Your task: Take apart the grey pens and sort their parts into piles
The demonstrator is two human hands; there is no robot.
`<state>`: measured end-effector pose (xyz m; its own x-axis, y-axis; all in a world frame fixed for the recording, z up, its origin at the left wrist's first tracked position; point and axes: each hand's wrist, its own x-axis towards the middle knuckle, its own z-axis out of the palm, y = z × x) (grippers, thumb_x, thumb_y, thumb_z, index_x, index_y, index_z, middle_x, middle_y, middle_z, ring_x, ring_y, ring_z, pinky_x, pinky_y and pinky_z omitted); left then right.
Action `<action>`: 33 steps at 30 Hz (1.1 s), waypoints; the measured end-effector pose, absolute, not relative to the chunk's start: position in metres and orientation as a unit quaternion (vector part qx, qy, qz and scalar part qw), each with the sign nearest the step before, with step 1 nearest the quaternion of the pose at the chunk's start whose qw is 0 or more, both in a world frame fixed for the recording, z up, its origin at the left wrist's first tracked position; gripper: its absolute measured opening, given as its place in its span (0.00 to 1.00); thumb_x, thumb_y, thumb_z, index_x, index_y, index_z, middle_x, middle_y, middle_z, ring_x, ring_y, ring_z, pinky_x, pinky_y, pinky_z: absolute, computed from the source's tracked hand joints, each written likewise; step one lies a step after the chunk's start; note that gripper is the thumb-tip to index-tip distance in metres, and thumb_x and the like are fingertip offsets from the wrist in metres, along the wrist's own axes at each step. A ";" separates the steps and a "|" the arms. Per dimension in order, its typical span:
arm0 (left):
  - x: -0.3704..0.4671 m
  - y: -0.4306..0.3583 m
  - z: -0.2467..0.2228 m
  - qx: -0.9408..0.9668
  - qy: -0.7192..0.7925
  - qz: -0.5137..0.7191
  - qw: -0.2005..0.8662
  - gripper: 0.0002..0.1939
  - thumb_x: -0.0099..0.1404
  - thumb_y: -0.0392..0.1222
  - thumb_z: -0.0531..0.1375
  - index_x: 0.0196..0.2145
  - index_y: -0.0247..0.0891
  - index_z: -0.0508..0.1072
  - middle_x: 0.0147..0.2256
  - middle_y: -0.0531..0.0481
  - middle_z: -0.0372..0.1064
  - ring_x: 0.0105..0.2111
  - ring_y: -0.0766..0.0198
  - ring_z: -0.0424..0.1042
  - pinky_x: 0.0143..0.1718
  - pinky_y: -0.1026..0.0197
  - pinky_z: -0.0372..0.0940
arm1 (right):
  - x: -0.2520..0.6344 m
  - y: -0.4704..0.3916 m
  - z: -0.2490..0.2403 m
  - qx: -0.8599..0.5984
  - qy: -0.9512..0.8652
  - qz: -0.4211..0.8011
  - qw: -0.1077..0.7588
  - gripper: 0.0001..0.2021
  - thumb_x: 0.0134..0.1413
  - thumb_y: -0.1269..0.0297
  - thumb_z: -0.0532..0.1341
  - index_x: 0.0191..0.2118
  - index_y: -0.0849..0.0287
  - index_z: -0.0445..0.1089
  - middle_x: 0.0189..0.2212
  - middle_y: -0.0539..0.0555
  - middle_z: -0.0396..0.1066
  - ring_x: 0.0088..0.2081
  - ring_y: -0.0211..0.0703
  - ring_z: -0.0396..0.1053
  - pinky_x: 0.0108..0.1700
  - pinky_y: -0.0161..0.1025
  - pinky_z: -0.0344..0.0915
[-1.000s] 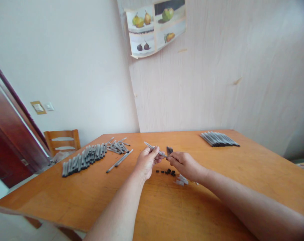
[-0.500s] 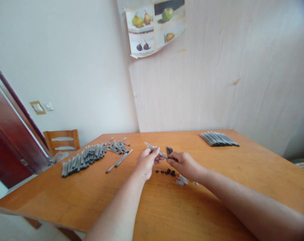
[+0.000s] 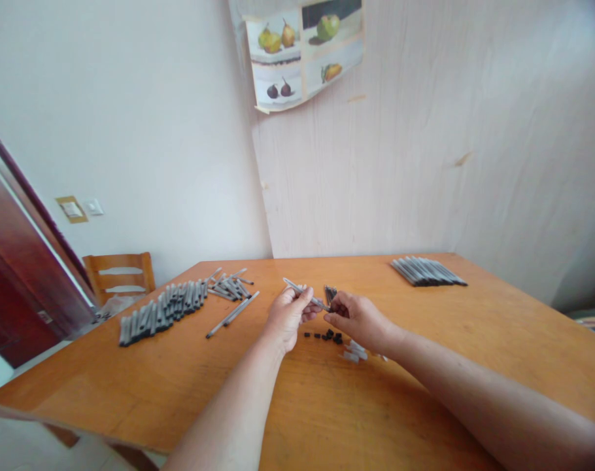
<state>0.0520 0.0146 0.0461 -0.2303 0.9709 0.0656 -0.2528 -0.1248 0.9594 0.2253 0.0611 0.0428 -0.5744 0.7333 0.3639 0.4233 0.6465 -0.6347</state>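
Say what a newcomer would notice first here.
Over the table, the left hand holds a pen, its lower right end at the right hand. Grey, black-ended pens line the table's left side, and another row lies at its far right corner. Above, a sheet of four fruit paintings hangs on the wall.

A pale wall (image 3: 155, 131) occupies the upper left; a wood-grained panel (image 3: 400, 170) bearing a fruit-picture sheet (image 3: 305, 55), the upper right. A red-brown door (image 3: 13, 288) and slatted chair (image 3: 118, 261) stand at left. A wooden table (image 3: 474, 347) spans the lower frame.
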 end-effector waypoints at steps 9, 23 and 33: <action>0.052 0.016 0.045 0.390 0.457 0.637 0.483 0.19 0.53 0.51 0.68 0.37 0.35 0.71 0.32 0.45 0.76 0.29 0.64 0.75 0.29 0.65 0.65 | 0.226 0.059 0.046 -0.336 -0.857 0.242 0.308 0.06 0.53 0.62 0.58 0.31 0.58 0.66 0.22 0.48 0.65 0.25 0.36 0.61 0.27 0.33 0.54; 0.052 0.016 0.045 0.394 0.464 0.637 0.473 0.19 0.54 0.51 0.67 0.38 0.36 0.70 0.32 0.44 0.76 0.28 0.65 0.75 0.28 0.66 0.64 | 0.225 0.060 0.042 -0.341 -0.853 0.250 0.307 0.07 0.52 0.61 0.59 0.33 0.59 0.67 0.21 0.47 0.66 0.24 0.35 0.60 0.26 0.32 0.53; 0.053 0.016 0.046 0.392 0.482 0.632 0.462 0.21 0.53 0.53 0.67 0.36 0.35 0.69 0.30 0.46 0.75 0.27 0.66 0.74 0.27 0.67 0.63 | 0.226 0.060 0.041 -0.341 -0.856 0.221 0.319 0.07 0.54 0.62 0.58 0.32 0.58 0.69 0.23 0.49 0.69 0.25 0.36 0.63 0.26 0.32 0.54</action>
